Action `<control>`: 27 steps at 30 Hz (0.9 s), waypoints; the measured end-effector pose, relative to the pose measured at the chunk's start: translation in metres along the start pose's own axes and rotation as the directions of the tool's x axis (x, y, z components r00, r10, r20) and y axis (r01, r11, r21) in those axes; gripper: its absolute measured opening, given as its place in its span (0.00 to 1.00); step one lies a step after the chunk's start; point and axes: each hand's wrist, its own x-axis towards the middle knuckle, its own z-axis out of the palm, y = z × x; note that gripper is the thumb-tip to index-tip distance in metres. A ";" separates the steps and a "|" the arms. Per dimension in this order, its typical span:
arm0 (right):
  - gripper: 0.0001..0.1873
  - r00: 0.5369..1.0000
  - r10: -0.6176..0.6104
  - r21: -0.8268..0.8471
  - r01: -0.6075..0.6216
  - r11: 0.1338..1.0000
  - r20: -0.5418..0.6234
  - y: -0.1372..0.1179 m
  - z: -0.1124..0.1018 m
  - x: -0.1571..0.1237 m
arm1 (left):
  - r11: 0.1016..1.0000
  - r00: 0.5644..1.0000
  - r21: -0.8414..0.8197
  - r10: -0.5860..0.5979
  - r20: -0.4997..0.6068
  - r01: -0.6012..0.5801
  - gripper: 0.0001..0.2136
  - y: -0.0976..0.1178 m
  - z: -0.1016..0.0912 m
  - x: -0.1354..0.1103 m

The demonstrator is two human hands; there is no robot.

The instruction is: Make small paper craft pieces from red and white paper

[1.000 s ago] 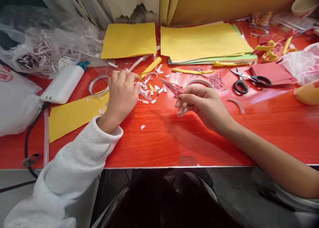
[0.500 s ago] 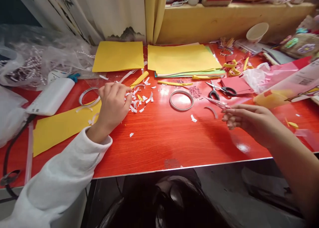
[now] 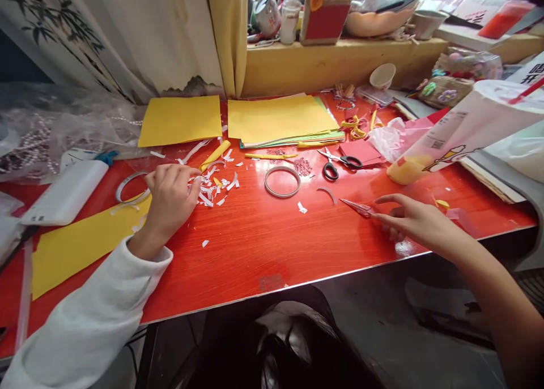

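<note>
My left hand (image 3: pixel 172 199) is closed, fingers curled and pressed together over the left edge of a pile of white paper scraps (image 3: pixel 206 196). What it pinches, if anything, is hidden. Just behind its fingertips lies a rolled yellow paper strip (image 3: pixel 215 155). At the right, my right hand (image 3: pixel 410 222) has its thumb and a finger at the rear end of a small pointed tool (image 3: pixel 357 207), pinkish and low over the tabletop; its index finger is lifted off it. Black-handled scissors (image 3: pixel 340 162) lie beyond, and a ring (image 3: pixel 282 182) rests between the hands.
Yellow paper sheets (image 3: pixel 280 117) lie at the back of the red table (image 3: pixel 238 253). Another yellow sheet (image 3: pixel 80 236) and a white power-bank-like box (image 3: pixel 66 193) are at the left. A tilted drink cup (image 3: pixel 450 128) stands right, near red paper squares (image 3: pixel 361 152).
The view has swung right and up, bringing the drink cup into fuller sight. My right hand has lowered the pointed tool toward the table and loosened its index finger. The left hand stays by the scraps.
</note>
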 end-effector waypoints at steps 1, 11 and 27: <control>0.19 1.000 0.017 -0.065 -0.018 0.998 -0.016 0.000 -0.002 -0.001 | 1.000 1.000 0.000 -0.007 -0.005 0.007 0.09 0.000 -0.001 0.000; 0.21 0.999 0.053 0.093 -0.054 0.994 0.006 0.019 -0.001 -0.007 | 0.998 0.994 0.060 -0.026 -0.108 0.032 0.09 -0.003 -0.009 0.003; 0.24 0.944 -0.199 -0.239 0.136 0.961 -0.263 0.005 0.004 -0.016 | 0.996 0.988 0.086 0.017 -0.156 -0.003 0.09 -0.006 -0.011 0.003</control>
